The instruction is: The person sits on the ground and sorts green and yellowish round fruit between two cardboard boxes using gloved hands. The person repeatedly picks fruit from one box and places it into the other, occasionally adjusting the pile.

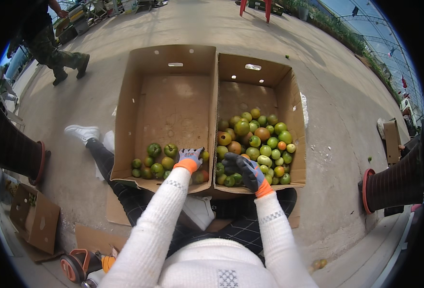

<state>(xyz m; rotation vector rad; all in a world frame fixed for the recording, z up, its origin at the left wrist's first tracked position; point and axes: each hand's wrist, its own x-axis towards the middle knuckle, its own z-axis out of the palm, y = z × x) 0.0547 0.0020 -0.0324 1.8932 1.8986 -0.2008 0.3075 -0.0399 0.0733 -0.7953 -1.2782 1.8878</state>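
Two open cardboard boxes stand side by side before me. In the left box point(176, 104), several green and reddish tomatoes point(157, 169) lie along the near end. My left hand point(191, 158), in a grey and orange work glove, reaches into its near right corner beside a yellowish tomato point(205, 156); whether it grips that tomato cannot be told. The right box point(298, 118) holds many green, orange and red tomatoes point(265, 150), heaped from the middle to the near end. My right hand point(246, 172), gloved alike, is over the heap's near left part, fingers towards the left; its palm side is hidden.
A person point(53, 54) walks at the upper left. Dark ribbed columns with red rims stand at the left point(41, 162) and right point(368, 190). A smaller cardboard box point(43, 223) and an orange-handled container point(76, 266) lie at the lower left. My legs lie around the boxes' near side.
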